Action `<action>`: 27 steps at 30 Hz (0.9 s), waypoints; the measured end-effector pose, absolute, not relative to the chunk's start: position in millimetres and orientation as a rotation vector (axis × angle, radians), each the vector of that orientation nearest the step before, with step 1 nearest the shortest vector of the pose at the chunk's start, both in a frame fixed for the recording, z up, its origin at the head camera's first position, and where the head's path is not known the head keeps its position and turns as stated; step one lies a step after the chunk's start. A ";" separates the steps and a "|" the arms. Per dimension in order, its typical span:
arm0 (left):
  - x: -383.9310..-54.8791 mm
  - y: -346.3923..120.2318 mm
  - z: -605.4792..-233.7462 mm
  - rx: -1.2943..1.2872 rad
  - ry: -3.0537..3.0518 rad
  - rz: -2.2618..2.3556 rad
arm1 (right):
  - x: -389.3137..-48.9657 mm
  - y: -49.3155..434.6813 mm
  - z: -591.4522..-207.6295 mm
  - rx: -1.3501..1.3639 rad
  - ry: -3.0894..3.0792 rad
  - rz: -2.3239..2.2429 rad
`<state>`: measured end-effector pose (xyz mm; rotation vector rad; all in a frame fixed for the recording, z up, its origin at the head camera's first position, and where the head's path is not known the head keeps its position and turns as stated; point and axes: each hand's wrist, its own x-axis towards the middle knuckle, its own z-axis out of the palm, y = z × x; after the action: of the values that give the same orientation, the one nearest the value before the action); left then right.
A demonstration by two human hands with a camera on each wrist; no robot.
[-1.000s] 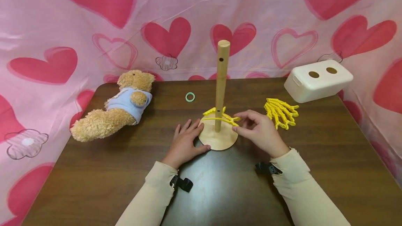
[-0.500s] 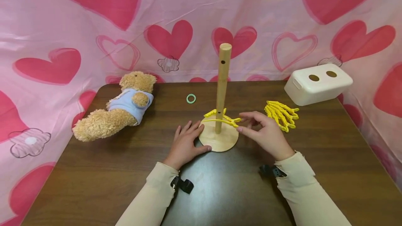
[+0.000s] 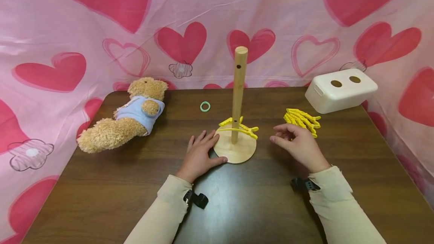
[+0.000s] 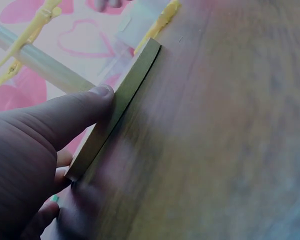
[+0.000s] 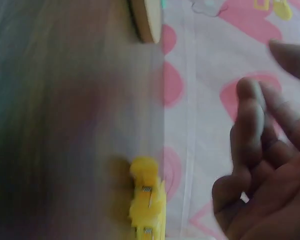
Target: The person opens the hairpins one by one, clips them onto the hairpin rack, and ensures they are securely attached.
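Observation:
A wooden pole stand rises from its round base. My left hand rests against the base's left rim with fingers spread. Its thumb touches the near rim, seen too in the left wrist view. A curved yellow arm with a forked end crosses the lower pole, and another yellow piece shows behind; how they attach is unclear. My right hand, loosely curled and holding nothing, hovers right of the stand. Just beyond it lies a yellow bundle of slim arms; metal springs show on the yellow clips in the right wrist view.
A teddy bear in a blue top lies at the left. Behind the stand is a small green ring. A white box with two round holes stands at the back right. A heart-patterned cloth hangs behind the table.
My right hand has let go of the forked yellow end and moved right, toward the yellow bundle. The yellow arm stays at the pole. My left hand has not moved from the base.

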<state>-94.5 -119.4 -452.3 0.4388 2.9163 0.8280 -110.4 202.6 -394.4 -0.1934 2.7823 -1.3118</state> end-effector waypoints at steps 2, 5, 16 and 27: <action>-94.7 -119.8 -452.6 0.431 2.913 0.821 | -112.2 205.6 -395.2 -0.149 2.775 -1.249; -94.9 -120.1 -452.6 0.422 2.909 0.822 | -114.7 209.4 -396.8 -0.098 2.752 -1.194; -94.1 -119.6 -451.5 0.441 2.907 0.822 | -119.9 222.1 -404.7 0.077 2.686 -1.138; -93.2 -118.9 -449.4 0.428 2.906 0.839 | -124.6 228.1 -406.8 0.165 2.539 -1.074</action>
<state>-93.2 -118.9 -449.4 0.4278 2.9061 0.8388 -124.6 228.1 -406.8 0.1647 2.5394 -1.0736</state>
